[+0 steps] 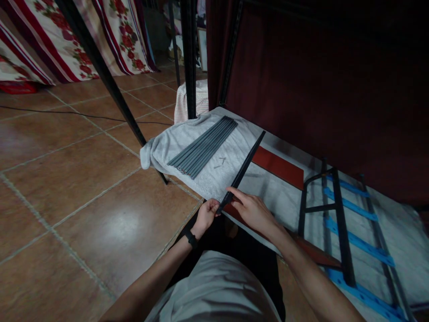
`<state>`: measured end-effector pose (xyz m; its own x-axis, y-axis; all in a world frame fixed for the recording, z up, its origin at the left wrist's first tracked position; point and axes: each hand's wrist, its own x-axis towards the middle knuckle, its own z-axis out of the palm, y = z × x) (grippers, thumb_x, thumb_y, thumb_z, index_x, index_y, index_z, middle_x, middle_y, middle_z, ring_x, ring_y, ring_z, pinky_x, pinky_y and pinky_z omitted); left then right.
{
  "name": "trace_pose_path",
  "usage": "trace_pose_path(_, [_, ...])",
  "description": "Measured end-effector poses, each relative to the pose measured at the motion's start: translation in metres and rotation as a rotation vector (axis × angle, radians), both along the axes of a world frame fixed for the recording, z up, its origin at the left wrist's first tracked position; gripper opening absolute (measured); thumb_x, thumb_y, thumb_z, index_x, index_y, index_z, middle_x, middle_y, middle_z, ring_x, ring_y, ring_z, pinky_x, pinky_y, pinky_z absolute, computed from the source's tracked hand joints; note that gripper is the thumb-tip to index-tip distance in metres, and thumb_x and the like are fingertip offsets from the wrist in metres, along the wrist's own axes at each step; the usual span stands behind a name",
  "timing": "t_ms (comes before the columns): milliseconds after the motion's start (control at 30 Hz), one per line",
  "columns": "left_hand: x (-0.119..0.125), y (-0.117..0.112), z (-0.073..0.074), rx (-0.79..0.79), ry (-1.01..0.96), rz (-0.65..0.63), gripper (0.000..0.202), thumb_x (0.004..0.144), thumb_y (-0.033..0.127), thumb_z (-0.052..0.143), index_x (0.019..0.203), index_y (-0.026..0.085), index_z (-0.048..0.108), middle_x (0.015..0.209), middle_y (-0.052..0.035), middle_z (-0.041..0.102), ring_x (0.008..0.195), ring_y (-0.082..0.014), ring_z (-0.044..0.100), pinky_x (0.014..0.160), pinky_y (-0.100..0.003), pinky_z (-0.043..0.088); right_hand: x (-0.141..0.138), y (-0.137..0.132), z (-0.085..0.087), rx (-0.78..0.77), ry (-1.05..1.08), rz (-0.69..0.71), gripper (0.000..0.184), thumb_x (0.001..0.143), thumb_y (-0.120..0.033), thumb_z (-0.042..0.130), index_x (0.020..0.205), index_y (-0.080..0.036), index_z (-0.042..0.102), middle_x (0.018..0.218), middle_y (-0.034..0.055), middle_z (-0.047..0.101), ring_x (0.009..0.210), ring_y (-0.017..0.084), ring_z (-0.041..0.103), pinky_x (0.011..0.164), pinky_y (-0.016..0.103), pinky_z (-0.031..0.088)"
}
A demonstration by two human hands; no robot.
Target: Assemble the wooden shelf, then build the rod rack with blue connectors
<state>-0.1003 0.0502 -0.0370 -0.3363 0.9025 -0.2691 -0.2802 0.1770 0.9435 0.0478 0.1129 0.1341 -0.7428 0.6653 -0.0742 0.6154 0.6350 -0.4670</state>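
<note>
A long black bar (248, 160) slants away from me over the grey cloth, its near end close to my body. My left hand (207, 215), with a dark band on the wrist, is closed in a pinch at that near end. Whether a small part sits between its fingertips I cannot make out. Farther up the bar, my right hand (250, 211) grips it with the fingers bent around its side. To the left lies a row of grey rods (205, 145). A few small screws (221, 162) lie on the cloth between the rods and the bar.
Grey cloth (268, 188) covers the low surface. A reddish-brown board (278, 166) lies right of the bar. Farther right is a black frame (342, 228) near blue slatted pieces (351, 210). Black posts (189, 58) rise at the left; a cable (83, 116) crosses the tiled floor.
</note>
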Motion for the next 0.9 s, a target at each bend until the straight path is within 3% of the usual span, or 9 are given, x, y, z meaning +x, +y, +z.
trace_pose_path(200, [-0.0011, -0.0024, 0.0008, 0.012, 0.011, -0.02, 0.028, 0.077, 0.044, 0.065, 0.084, 0.017, 0.061, 0.065, 0.0009, 0.063, 0.058, -0.0127, 0.058, 0.058, -0.025, 0.044, -0.0003, -0.0002, 0.0024, -0.022, 0.007, -0.007, 0.046, 0.095, -0.022, 0.047, 0.141, -0.028, 0.051, 0.12, 0.003, 0.071, 0.104, 0.021, 0.069, 0.088, 0.029, 0.05])
trace_pose_path(467, [-0.0013, 0.0025, 0.0003, -0.03, 0.009, -0.023, 0.031, 0.075, 0.046, 0.067, 0.073, 0.017, 0.059, 0.056, 0.0015, 0.059, 0.048, -0.0103, 0.05, 0.05, -0.023, 0.038, -0.0008, -0.001, 0.0063, -0.043, -0.015, -0.01, 0.048, 0.095, -0.021, 0.046, 0.142, -0.028, 0.049, 0.116, 0.0024, 0.073, 0.098, 0.019, 0.07, 0.085, 0.027, 0.049])
trace_pose_path(900, [-0.0023, 0.0018, -0.0019, -0.003, 0.055, -0.036, 0.027, 0.076, 0.044, 0.064, 0.076, 0.019, 0.055, 0.062, 0.0018, 0.057, 0.055, -0.012, 0.053, 0.056, -0.025, 0.042, -0.0016, -0.0022, 0.0087, -0.03, -0.039, 0.003, 0.05, 0.097, -0.023, 0.043, 0.146, -0.028, 0.045, 0.117, 0.0047, 0.073, 0.101, 0.021, 0.07, 0.085, 0.028, 0.048])
